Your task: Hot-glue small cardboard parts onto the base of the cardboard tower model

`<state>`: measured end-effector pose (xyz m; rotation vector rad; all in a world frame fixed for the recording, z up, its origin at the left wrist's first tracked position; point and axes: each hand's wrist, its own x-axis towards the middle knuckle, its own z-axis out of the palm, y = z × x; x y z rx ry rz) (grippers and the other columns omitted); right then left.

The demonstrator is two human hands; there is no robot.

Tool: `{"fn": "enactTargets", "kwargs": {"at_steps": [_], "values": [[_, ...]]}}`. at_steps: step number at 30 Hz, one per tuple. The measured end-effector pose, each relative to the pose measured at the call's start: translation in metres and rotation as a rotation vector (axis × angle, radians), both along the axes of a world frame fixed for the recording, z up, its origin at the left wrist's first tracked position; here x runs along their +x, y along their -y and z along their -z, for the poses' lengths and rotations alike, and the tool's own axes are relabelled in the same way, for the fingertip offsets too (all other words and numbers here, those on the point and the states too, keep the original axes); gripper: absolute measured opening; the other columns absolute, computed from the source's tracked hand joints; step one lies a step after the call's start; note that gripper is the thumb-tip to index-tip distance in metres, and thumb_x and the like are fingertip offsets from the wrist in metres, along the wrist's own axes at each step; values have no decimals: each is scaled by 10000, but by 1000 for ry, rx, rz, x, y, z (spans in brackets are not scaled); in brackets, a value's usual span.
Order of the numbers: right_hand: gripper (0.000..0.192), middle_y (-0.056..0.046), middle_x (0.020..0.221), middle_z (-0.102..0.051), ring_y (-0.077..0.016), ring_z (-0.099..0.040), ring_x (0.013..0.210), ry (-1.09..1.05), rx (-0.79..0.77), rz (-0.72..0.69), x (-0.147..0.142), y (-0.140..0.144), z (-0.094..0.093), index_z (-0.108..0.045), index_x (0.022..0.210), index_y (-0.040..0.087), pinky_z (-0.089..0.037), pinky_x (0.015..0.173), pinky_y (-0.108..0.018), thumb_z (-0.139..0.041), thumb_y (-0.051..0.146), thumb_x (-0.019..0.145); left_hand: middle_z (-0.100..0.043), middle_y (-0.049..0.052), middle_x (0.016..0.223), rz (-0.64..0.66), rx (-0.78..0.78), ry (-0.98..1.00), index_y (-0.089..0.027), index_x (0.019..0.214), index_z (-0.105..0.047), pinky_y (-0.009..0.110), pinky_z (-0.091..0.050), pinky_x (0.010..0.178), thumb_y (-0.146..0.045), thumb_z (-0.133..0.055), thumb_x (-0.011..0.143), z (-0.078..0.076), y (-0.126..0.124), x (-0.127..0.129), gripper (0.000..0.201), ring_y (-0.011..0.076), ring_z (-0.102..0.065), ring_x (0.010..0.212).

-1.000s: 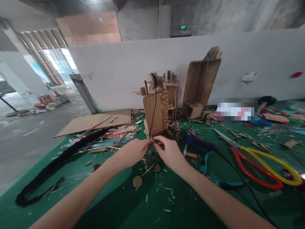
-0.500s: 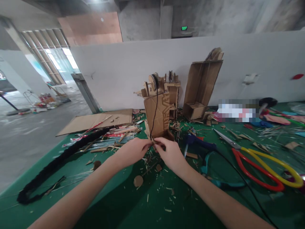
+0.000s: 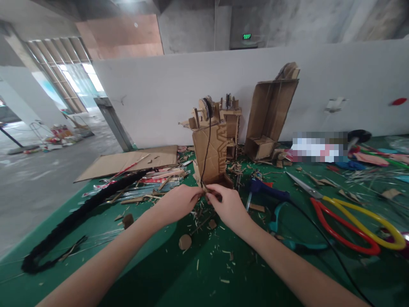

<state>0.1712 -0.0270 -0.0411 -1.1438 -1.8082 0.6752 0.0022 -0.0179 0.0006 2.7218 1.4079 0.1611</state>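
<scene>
Fingers point(image 3: 214, 188) of the left hand point(image 3: 177, 204) and right hand point(image 3: 230, 207) are pinched together on the lower end of the black cord point(image 3: 208, 149), just over the bench point(image 3: 153, 266). Best to leave the cord slack, so that no tug tips the upright cardboard box point(image 3: 216, 147) behind or turns the spool point(image 3: 204, 108) atop it.

brown scrap point(image 3: 128, 221) now more exposed
</scene>
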Motion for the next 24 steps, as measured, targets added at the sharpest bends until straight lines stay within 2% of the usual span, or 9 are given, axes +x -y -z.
{"fn": "enactTargets", "kwargs": {"at_steps": [5, 13, 18, 24], "values": [[304, -36, 843, -693, -159, -648, 727, -30, -51, -17, 0, 1, 0, -623, 1074, 175, -504, 716, -283, -479, 210, 808, -655, 62, 792, -28, 19, 7, -197, 877, -589, 282, -389, 589, -213, -289, 887, 3, 1, 2, 301, 197, -602, 700], [308, -33, 886, -704, -177, -655, 776, 45, 89, 43, -3, 2, 3, -650, 1053, 204, -500, 701, -282, -470, 176, 805, -668, 69, 812, -58, 26, 30, -191, 914, -600, 290, -431, 613, -183, -309, 869, 6, 3, 9, 294, 208, -621, 731], [310, -25, 896, -706, -169, -662, 735, 61, 102, 55, -5, 1, 8, -650, 1057, 222, -504, 676, -266, -465, 179, 812, -670, 86, 829, -91, 39, 0, -181, 884, -600, 314, -449, 666, -155, -321, 861, 7, 5, 12, 281, 225, -630, 782], [318, -46, 934, -703, -174, -661, 735, 120, 95, 93, -7, 4, 6, -644, 1079, 195, -497, 679, -266, -454, 191, 825, -668, 95, 823, -151, 46, -1, -182, 881, -585, 329, -450, 651, -157, -317, 867, 10, 9, 16, 270, 238, -635, 752]]}}
